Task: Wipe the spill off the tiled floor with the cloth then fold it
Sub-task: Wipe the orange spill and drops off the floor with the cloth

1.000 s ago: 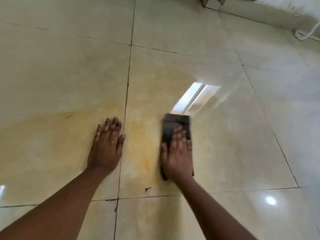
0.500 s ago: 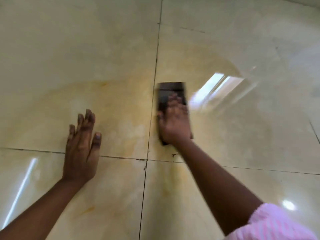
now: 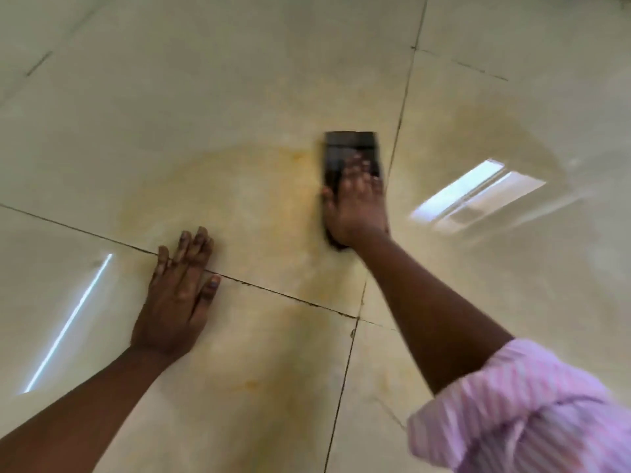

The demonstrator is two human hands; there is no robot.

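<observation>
**Cloth now left of the grout cross**

Right hand (image 3: 355, 203) presses flat on the dark folded cloth (image 3: 350, 148), fingers (image 3: 358, 165) straight, nothing gripped. Cloth sits on the yellow spill (image 3: 239, 206), up-left of the grout cross (image 3: 356, 317); 0.5 s ago it lay up-right of it. Left hand (image 3: 177, 295) still flat on the floor (image 3: 205, 80), straddling the seam left of the cross. Pink striped sleeve (image 3: 519, 411) shows more.

Left hand (image 3: 177, 288) flat, fingers straight, right hand (image 3: 356, 203) pressing flat, arm outstretched
</observation>
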